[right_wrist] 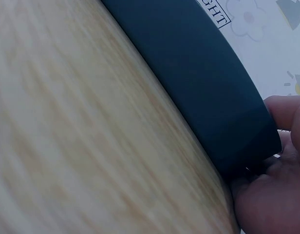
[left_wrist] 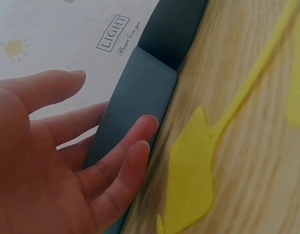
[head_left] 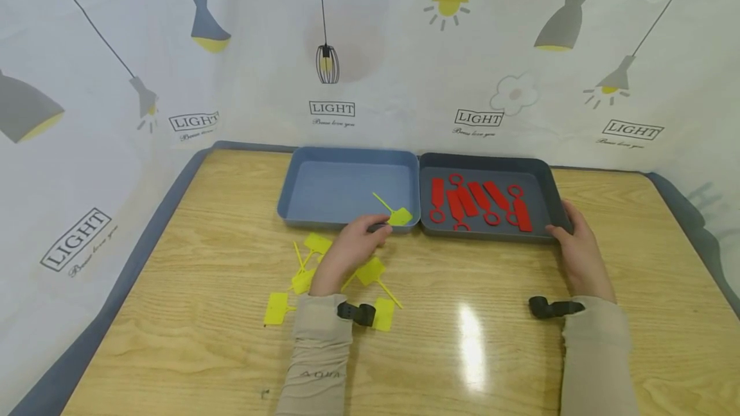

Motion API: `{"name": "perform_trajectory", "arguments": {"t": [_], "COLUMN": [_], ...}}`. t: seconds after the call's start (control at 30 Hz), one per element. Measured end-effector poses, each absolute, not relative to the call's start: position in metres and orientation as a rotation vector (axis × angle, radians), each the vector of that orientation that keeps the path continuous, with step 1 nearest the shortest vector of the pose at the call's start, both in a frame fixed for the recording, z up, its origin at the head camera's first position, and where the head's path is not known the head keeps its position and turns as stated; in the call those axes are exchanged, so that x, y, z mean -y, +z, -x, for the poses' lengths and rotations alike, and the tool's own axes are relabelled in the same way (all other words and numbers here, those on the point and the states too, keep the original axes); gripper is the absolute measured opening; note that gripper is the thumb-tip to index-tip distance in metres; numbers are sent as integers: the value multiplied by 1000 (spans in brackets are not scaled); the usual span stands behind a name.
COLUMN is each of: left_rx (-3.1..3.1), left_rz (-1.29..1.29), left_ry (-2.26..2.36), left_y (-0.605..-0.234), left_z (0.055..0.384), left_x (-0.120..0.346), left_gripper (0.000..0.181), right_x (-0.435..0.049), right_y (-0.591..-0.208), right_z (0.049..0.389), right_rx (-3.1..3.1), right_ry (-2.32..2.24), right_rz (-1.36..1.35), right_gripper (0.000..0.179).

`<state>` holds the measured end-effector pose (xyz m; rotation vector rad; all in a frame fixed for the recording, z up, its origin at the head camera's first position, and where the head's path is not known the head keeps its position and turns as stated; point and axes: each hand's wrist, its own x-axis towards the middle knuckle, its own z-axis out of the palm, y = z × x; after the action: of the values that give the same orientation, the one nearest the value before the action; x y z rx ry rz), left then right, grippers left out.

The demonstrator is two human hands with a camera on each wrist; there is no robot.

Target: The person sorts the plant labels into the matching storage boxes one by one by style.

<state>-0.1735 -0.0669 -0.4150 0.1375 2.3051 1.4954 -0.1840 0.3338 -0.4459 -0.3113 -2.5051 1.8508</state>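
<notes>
My left hand (head_left: 351,248) is at the front wall of the blue tray (head_left: 341,218), thumb and fingers apart with nothing between them. Just past its fingertips, a yellow cable tie tag (head_left: 400,216) lies inside that tray at the front right corner. In the left wrist view, the relaxed fingers (left_wrist: 133,168) overlap the tray's outer wall. My right hand (head_left: 581,250) grips the dark grey tray (head_left: 491,234) by its front right corner, thumb over the rim and fingers around the outer side. Several red ring tags (head_left: 478,196) lie in the dark grey tray.
Several yellow cable tie tags (head_left: 277,308) lie scattered on the wooden table (head_left: 439,352) around and under the left forearm. Both trays stand side by side, touching, near the table's back edge. A white curtain (head_left: 393,50) printed with lamps hangs behind them.
</notes>
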Motion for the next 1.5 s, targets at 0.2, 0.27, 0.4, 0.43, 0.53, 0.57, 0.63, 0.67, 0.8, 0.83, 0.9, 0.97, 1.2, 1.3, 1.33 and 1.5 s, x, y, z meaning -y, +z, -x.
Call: {"name": "perform_trajectory", "arguments": {"t": [0.2, 0.27, 0.4, 0.43, 0.53, 0.57, 0.63, 0.67, 0.8, 0.83, 0.9, 0.97, 1.2, 1.3, 1.33, 1.5], "left_rx": [-2252, -2226, -2161, -2160, -2185, -2211, -2259, -2273, -2347, -2363, -2389, -2400, -2412, -2426, -2425, -2433], "left_rz": [-152, -146, -117, -121, -149, -173, -218, -233, -259, -253, -246, -247, -303, -304, -307, -323], "left_ry": [1542, 1575, 1673, 1682, 1680, 1663, 1627, 1615, 1550, 1535, 1515, 1506, 1358, 1249, 1219, 1061], "left_y": [-414, -413, -409, -408, -404, -402, -401, -401, -399, -399, -397, -396, -397, -399, -401, -405], "left_z": [172, 171, 169, 169, 168, 168, 168, 168, 167, 167, 165, 164, 159, 158, 157, 156], "left_x": [69, 69, 71, 71, 73, 73, 75, 75, 79, 80, 82, 83, 88, 88, 88, 87], "left_gripper": [49, 50, 48, 48, 47, 47, 46, 46, 42, 40, 37, 34, 34, 33, 33, 42], "right_x": [-334, -334, -335, -335, -335, -335, -335, -336, -336, -336, -336, -336, -337, -336, -336, -336], "right_y": [-448, -448, -449, -449, -449, -449, -448, -448, -447, -447, -447, -447, -448, -448, -448, -448], "right_z": [184, 183, 183, 183, 183, 183, 184, 184, 185, 185, 185, 185, 186, 187, 187, 186], "right_rx": [2507, 2507, 2506, 2507, 2504, 2504, 2510, 2515, 2535, 2535, 2529, 2521, 2511, 2509, 2507, 2515], "right_ry": [1855, 1852, 1851, 1850, 1853, 1854, 1846, 1838, 1818, 1820, 1837, 1855, 1872, 1871, 1873, 1863], "right_rz": [306, 313, 319, 321, 315, 314, 305, 300, 298, 299, 309, 316, 326, 326, 326, 329], "right_gripper": [60, 60, 60, 60, 60, 60, 60, 60, 60, 60, 60, 60, 60, 60, 60, 60]}}
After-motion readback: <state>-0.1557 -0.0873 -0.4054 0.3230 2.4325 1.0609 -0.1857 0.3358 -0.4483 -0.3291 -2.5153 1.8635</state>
